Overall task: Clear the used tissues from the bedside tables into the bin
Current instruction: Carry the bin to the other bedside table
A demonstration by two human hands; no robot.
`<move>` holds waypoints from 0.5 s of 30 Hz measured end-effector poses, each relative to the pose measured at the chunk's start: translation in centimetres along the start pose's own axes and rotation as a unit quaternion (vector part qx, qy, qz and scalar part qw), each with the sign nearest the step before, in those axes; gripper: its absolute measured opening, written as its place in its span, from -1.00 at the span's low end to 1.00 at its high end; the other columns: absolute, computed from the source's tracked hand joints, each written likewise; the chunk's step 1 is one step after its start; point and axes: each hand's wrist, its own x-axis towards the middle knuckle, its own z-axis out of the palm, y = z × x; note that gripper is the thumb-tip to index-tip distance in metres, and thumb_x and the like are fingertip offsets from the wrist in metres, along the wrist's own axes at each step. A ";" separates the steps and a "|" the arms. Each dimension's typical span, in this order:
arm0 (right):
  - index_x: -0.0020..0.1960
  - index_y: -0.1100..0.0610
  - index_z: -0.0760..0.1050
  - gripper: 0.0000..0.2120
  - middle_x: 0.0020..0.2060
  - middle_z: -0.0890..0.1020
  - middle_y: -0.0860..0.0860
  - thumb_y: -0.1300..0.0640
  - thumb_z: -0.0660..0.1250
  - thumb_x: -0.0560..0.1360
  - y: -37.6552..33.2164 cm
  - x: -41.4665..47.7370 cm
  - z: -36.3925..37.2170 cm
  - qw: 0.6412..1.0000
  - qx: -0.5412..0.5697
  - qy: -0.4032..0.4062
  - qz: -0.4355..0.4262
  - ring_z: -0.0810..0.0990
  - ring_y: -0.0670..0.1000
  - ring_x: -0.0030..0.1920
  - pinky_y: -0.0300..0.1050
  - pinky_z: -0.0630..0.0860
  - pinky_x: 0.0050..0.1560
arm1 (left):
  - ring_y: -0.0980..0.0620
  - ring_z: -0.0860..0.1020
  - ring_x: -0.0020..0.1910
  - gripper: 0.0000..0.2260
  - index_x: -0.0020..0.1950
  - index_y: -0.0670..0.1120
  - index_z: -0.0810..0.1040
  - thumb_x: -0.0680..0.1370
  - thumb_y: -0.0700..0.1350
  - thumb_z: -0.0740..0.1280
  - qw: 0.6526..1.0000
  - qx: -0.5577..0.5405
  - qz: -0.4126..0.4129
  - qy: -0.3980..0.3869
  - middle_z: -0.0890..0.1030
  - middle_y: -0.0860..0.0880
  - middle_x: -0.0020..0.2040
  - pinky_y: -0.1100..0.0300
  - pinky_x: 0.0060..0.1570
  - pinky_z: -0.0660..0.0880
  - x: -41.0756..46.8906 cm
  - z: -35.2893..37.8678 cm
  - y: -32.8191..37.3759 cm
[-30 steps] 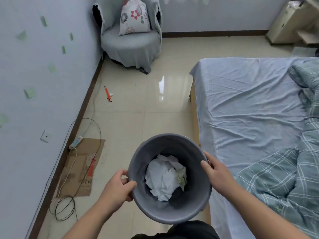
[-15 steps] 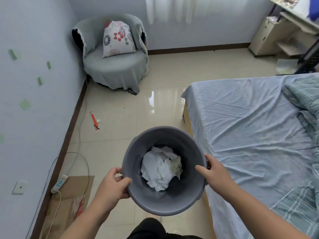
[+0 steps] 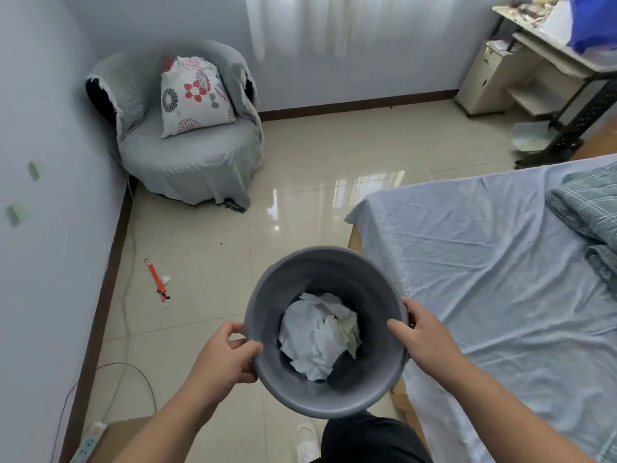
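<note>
While we hold the bin (image 3: 267, 309) above the floor (image 3: 207, 248), just left of the bed (image 3: 484, 262), our left hand (image 3: 223, 359) and right hand (image 3: 425, 335) each clamp its rim, thumb inside, fingers (image 3: 235, 329) curled outside. Crumpled tissues (image 3: 317, 339) lie at its bottom. If either grip slips, we judge the bin could tip and spill them.

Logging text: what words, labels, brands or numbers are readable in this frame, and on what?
No text can be read.
Grey bin: no label showing.
Red stick: markings too small.
Power strip: blurred.
Desk clutter: blurred.
</note>
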 end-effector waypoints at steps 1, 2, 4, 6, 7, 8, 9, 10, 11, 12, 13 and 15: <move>0.06 -0.19 0.60 -0.81 -0.17 0.72 -0.11 0.10 0.37 0.54 -0.4 1.5 0.0 1.000 0.003 0.006 0.003 0.70 -0.05 -0.20 -0.19 0.60 -0.31 | -0.06 0.62 -0.30 -0.75 0.18 -0.08 0.54 0.52 -0.19 0.42 1.000 0.000 -0.001 -0.001 0.77 -0.18 -0.15 -0.02 -0.13 0.68 1.4 -0.1 0.9; 0.06 -0.18 0.60 -0.82 -0.17 0.72 -0.13 0.09 0.37 0.55 -0.9 3.1 0.0 1.000 0.004 0.011 0.005 0.69 -0.09 -0.21 -0.20 0.59 -0.30 | -0.07 0.62 -0.30 -0.77 0.19 -0.08 0.53 0.55 -0.22 0.41 1.000 0.001 -0.003 -0.003 0.77 -0.18 -0.14 -0.02 -0.13 0.68 2.9 -0.2 1.8; 0.06 -0.19 0.59 -0.82 -0.17 0.71 -0.18 0.09 0.37 0.56 -2.0 6.6 -0.1 1.000 0.006 0.012 0.003 0.67 -0.15 -0.21 -0.28 0.55 -0.29 | -0.07 0.61 -0.30 -0.78 0.19 -0.10 0.53 0.57 -0.25 0.40 1.000 0.003 -0.007 -0.008 0.77 -0.18 -0.15 0.00 -0.14 0.67 6.0 -0.3 3.8; 0.07 -0.21 0.58 -0.81 -0.15 0.71 -0.21 0.08 0.36 0.57 -3.2 10.4 -0.1 1.000 0.008 0.012 -0.001 0.67 -0.17 -0.19 -0.32 0.54 -0.29 | -0.07 0.61 -0.30 -0.79 0.19 -0.11 0.53 0.57 -0.26 0.40 1.000 0.007 -0.008 -0.006 0.76 -0.18 -0.16 -0.01 -0.13 0.67 9.3 -0.6 6.1; 0.09 -0.22 0.58 -0.81 -0.13 0.71 -0.21 0.06 0.36 0.57 -3.8 12.3 -0.1 1.000 0.009 0.010 0.000 0.68 -0.17 -0.17 -0.30 0.54 -0.26 | -0.07 0.61 -0.30 -0.80 0.18 -0.11 0.53 0.57 -0.26 0.40 1.000 0.012 -0.010 -0.005 0.76 -0.19 -0.15 -0.01 -0.13 0.67 11.0 -0.8 7.2; 0.11 -0.24 0.57 -0.80 -0.12 0.71 -0.22 0.05 0.35 0.57 -4.4 14.3 -0.1 1.000 0.008 0.007 0.000 0.68 -0.17 -0.15 -0.29 0.54 -0.24 | -0.07 0.62 -0.30 -0.80 0.18 -0.12 0.53 0.57 -0.25 0.40 1.000 0.018 -0.011 -0.003 0.77 -0.21 -0.13 -0.01 -0.14 0.67 12.7 -1.0 8.4; 0.12 -0.25 0.56 -0.79 -0.11 0.71 -0.24 0.05 0.35 0.58 -5.1 16.5 0.0 1.000 0.007 0.002 -0.003 0.68 -0.18 -0.14 -0.29 0.53 -0.23 | -0.07 0.62 -0.29 -0.80 0.18 -0.12 0.53 0.58 -0.25 0.40 1.000 0.024 -0.011 -0.001 0.77 -0.22 -0.12 0.00 -0.14 0.67 14.4 -1.3 9.8; 0.13 -0.26 0.56 -0.77 -0.11 0.70 -0.25 0.06 0.35 0.58 -5.8 18.4 0.1 1.000 0.006 -0.004 -0.006 0.68 -0.18 -0.13 -0.30 0.54 -0.24 | -0.07 0.63 -0.28 -0.80 0.19 -0.11 0.53 0.58 -0.24 0.40 0.999 0.029 -0.014 0.002 0.77 -0.22 -0.11 0.01 -0.15 0.67 16.0 -1.7 11.0; 0.13 -0.27 0.55 -0.76 -0.11 0.70 -0.25 0.07 0.35 0.59 -6.8 20.3 0.1 1.000 0.005 -0.011 -0.008 0.68 -0.18 -0.14 -0.31 0.54 -0.26 | -0.07 0.64 -0.28 -0.79 0.19 -0.10 0.53 0.58 -0.23 0.40 0.999 0.030 -0.015 0.007 0.78 -0.20 -0.11 0.03 -0.16 0.67 17.4 -2.1 12.2; 0.13 -0.28 0.55 -0.76 -0.12 0.70 -0.25 0.07 0.35 0.59 -7.9 22.3 0.1 1.000 0.002 -0.018 -0.011 0.68 -0.18 -0.14 -0.32 0.54 -0.27 | -0.06 0.65 -0.28 -0.79 0.19 -0.08 0.53 0.58 -0.22 0.40 0.999 0.031 -0.013 0.011 0.78 -0.19 -0.11 0.04 -0.17 0.68 18.8 -2.5 13.4; 0.12 -0.27 0.55 -0.76 -0.12 0.70 -0.25 0.07 0.35 0.59 -9.1 24.2 0.0 1.000 -0.004 -0.024 -0.014 0.68 -0.19 -0.14 -0.33 0.54 -0.29 | -0.06 0.67 -0.28 -0.79 0.19 -0.06 0.53 0.58 -0.21 0.41 0.999 0.034 -0.011 0.014 0.79 -0.17 -0.11 0.04 -0.17 0.70 20.2 -3.0 14.6; 0.13 -0.26 0.55 -0.76 -0.13 0.69 -0.27 0.08 0.34 0.60 -11.6 27.8 -0.2 0.999 -0.014 -0.032 -0.023 0.66 -0.20 -0.17 -0.36 0.52 -0.33 | -0.09 0.70 -0.25 -0.81 0.18 -0.04 0.53 0.59 -0.19 0.41 0.999 0.036 -0.011 0.024 0.79 -0.16 -0.11 0.01 -0.16 0.72 22.7 -3.9 16.9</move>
